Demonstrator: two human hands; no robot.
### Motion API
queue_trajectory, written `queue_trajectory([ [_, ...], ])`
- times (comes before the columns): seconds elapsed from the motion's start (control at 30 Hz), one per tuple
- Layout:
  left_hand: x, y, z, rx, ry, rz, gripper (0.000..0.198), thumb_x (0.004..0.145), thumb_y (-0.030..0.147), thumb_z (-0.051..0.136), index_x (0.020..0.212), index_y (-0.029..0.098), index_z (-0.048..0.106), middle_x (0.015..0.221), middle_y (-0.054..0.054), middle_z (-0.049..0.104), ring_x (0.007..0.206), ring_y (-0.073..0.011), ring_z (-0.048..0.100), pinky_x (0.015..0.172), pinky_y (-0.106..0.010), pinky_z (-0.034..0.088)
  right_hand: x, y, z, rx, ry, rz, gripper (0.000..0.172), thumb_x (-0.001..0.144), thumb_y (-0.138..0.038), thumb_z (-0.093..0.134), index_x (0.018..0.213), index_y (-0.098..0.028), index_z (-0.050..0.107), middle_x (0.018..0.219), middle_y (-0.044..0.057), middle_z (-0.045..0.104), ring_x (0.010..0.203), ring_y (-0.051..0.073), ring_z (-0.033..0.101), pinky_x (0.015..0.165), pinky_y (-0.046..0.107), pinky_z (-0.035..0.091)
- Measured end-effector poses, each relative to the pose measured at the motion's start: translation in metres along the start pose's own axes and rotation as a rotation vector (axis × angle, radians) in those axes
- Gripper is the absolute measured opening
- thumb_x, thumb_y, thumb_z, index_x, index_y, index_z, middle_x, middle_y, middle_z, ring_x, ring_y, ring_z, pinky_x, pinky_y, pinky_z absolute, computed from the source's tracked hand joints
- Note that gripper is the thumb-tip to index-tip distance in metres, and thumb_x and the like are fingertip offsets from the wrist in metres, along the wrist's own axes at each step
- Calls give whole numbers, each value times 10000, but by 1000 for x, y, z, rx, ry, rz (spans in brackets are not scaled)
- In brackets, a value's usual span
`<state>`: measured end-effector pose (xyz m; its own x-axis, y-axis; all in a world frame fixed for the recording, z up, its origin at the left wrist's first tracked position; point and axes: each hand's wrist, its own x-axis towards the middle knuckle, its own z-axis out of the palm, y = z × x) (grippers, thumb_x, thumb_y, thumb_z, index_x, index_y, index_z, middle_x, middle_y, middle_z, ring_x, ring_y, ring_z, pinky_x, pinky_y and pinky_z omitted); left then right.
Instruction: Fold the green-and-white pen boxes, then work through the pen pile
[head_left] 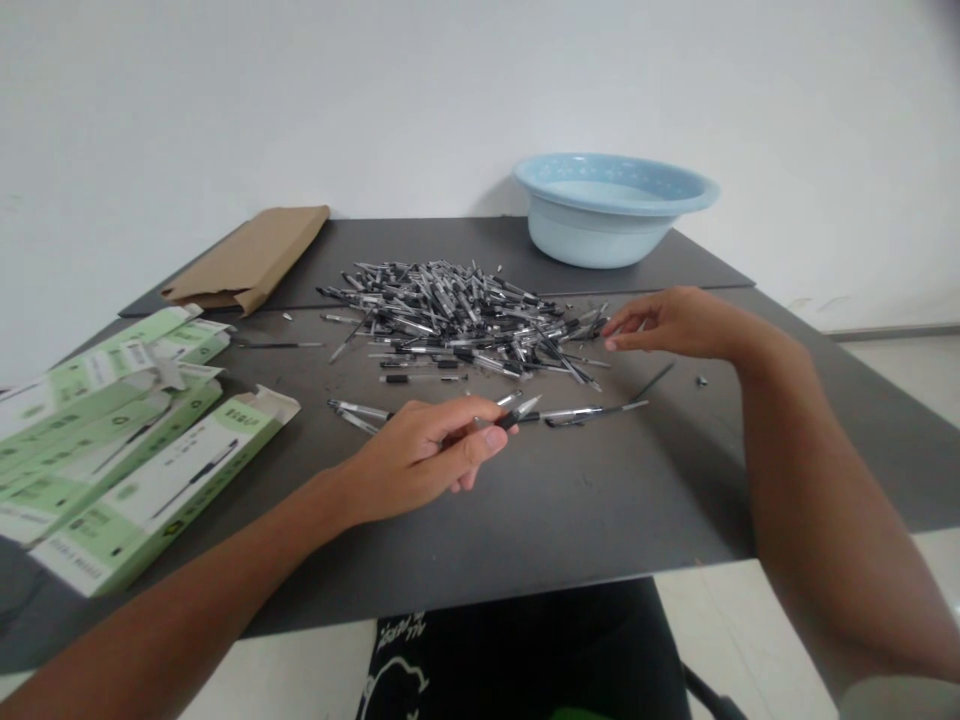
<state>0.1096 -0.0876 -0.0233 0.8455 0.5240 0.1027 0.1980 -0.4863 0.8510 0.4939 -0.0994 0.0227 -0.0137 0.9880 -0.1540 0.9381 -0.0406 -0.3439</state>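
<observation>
My left hand (435,445) is closed around a pen (517,412), its black grip and pale pointed tip sticking out past the thumb toward the right. The rest of that pen is hidden in the fingers. At the right edge of a heap of pens and pen parts (450,305), my right hand (667,322) hovers with loosely bent fingers. A small gap shows between its thumb and forefinger, and I see nothing held there. Several loose pens (570,413) lie in a row on the table just behind my left hand.
Green-and-white pen boxes (165,490) are stacked on the left, with open flaps. Behind them lies a brown paper envelope (251,255). A light blue basin (600,235) stands at the back right of the grey table (570,520). One small metal piece (702,381) lies under my right forearm.
</observation>
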Motion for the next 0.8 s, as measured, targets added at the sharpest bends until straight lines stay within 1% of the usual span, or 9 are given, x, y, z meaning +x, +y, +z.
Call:
queue_trajectory([
  [0.17,0,0,-3,-30,-11,14,336,1115,470,520,1072,177,678,695,10,740,599,-115,706,614,-209,528,-1,-3,0,3,33,-2,393,920,-523,719,1162,-238,841,1066,69,856,983,276,742,863,363,499],
  [0.27,-1,0,-1,-93,48,-4,340,1120,438,514,935,179,633,738,-3,743,632,-107,696,636,-210,531,0,-5,2,7,56,2,386,919,-512,728,1157,-229,842,1062,78,857,968,274,742,861,370,496],
  [0.37,0,-3,0,-232,212,-33,342,1120,420,483,883,194,582,678,15,683,564,-106,621,577,-219,505,3,-5,5,12,89,20,430,914,-564,727,1151,-225,847,1029,84,855,932,269,742,851,375,496],
  [0.4,0,-5,-1,-290,288,-25,334,1112,424,485,882,200,576,632,27,651,517,-107,580,529,-219,476,5,-4,6,13,105,30,444,907,-584,727,1139,-227,852,1008,82,854,914,267,743,841,376,495],
  [0.47,3,-10,-7,-377,457,25,329,1082,445,517,859,210,576,539,50,570,426,-104,475,433,-218,379,9,-2,9,11,144,54,457,885,-619,732,1107,-240,861,953,68,849,874,263,743,814,374,491],
  [0.53,6,-13,-17,-416,627,94,335,1049,472,546,827,223,570,480,74,475,371,-95,358,374,-222,275,14,-1,13,7,180,69,448,866,-640,739,1070,-263,868,904,46,842,850,259,742,799,370,482],
  [0.63,10,-15,-38,-428,817,184,348,1023,511,551,795,248,533,461,93,360,347,-92,245,343,-234,185,18,-1,18,2,217,78,421,860,-654,748,1034,-293,877,852,26,834,826,254,745,771,359,469],
  [0.73,12,-17,-57,-427,945,279,362,999,525,616,770,256,533,452,83,318,338,-89,221,350,-264,144,22,-5,26,-12,281,71,367,860,-636,780,998,-312,884,805,15,825,795,243,751,724,341,459],
  [0.8,12,-21,-67,-392,1006,306,383,1003,547,628,767,261,533,448,78,308,337,-90,215,358,-289,129,24,-9,33,-35,356,49,349,870,-614,796,992,-301,886,755,22,804,741,231,734,695,340,450],
])
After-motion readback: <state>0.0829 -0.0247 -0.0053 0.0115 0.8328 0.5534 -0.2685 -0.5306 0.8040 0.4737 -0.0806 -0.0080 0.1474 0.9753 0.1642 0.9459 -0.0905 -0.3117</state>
